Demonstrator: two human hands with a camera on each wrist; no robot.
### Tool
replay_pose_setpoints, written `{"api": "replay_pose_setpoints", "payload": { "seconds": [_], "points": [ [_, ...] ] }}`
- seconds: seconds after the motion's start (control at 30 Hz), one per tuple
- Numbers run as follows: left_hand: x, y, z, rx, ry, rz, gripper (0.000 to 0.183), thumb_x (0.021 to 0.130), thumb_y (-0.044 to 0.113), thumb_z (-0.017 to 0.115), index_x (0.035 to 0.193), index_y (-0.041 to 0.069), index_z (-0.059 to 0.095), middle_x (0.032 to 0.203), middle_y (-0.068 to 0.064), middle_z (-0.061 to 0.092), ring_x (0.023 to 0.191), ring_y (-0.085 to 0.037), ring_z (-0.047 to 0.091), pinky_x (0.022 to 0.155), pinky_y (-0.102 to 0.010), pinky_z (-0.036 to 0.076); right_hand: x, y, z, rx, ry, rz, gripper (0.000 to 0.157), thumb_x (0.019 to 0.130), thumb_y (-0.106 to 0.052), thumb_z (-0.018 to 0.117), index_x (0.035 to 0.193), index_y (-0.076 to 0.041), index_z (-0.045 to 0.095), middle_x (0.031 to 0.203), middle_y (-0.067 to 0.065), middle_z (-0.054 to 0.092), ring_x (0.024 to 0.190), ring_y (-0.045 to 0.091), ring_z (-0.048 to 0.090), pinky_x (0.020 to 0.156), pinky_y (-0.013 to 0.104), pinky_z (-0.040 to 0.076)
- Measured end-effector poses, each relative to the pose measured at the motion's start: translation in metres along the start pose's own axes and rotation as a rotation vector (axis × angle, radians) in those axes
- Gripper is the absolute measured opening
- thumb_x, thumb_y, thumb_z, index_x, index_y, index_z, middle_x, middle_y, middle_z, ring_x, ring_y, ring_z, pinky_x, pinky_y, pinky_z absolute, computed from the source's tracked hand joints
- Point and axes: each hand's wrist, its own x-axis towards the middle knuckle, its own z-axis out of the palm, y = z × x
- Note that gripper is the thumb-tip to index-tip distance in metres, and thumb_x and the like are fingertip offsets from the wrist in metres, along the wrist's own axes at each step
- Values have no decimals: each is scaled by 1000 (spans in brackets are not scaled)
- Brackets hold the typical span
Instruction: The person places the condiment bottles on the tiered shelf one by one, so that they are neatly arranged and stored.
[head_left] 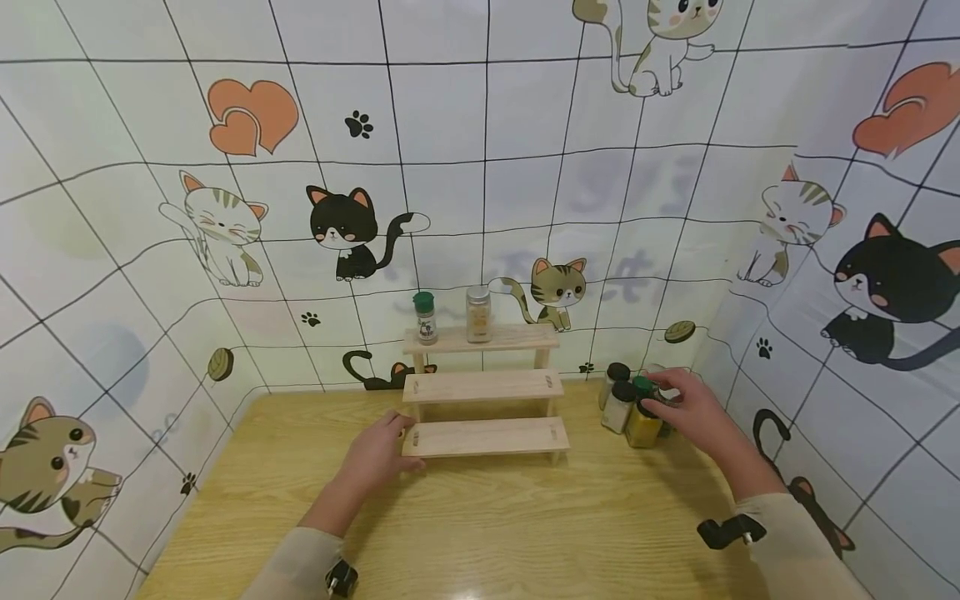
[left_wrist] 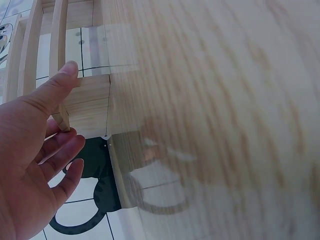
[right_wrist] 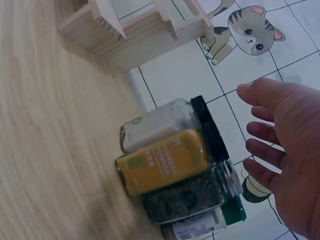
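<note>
A three-step wooden rack stands against the back wall. My left hand grips the left end of its lowest step, thumb on one face and fingertips at the other, as the left wrist view shows. My right hand hovers at a cluster of spice jars to the right of the rack, fingers loosely bent. In the right wrist view that hand holds nothing and sits apart from the lids. The cluster includes a turmeric powder jar, a pale-filled jar, a dark herb jar and a green-lidded jar.
On the rack's top step stand a small green-capped shaker and a silver-lidded jar. The wood-grain table runs to walls covered with a cat-print grid sheet, close behind the rack and jars.
</note>
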Motion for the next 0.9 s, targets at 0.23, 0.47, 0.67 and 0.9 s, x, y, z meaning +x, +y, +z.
{"api": "replay_pose_setpoints", "payload": {
  "seconds": [0.23,0.47,0.67,0.9],
  "points": [
    [0,1,0,5,7,-1,79,77,44,102,140,8,71,125,-6,67,103,-25,71,88,-49,61,-8,14,8,-39,47,-38,46,101,-14,84,140,6,68,140,28,63,117,47,66,90,59,59],
    [-1,2,0,5,-1,-7,79,77,44,102,139,8,71,126,-7,67,103,-26,71,89,-51,61,-12,20,15,-77,46,-37,48,100,-14,86,139,7,68,138,31,63,117,53,67,94,67,57],
    [-2,2,0,0,2,-11,79,76,45,103,138,9,71,124,-6,67,102,-25,71,88,-50,61,-11,23,21,-140,23,-8,50,100,-17,86,142,4,68,144,33,61,127,55,62,101,71,52],
    [-1,1,0,-9,9,-7,79,75,44,103,137,8,71,121,-6,67,100,-24,70,87,-49,61,-8,29,30,-150,30,-13,49,100,-13,84,142,5,66,145,34,60,135,58,54,109,74,45]
  ]
}}
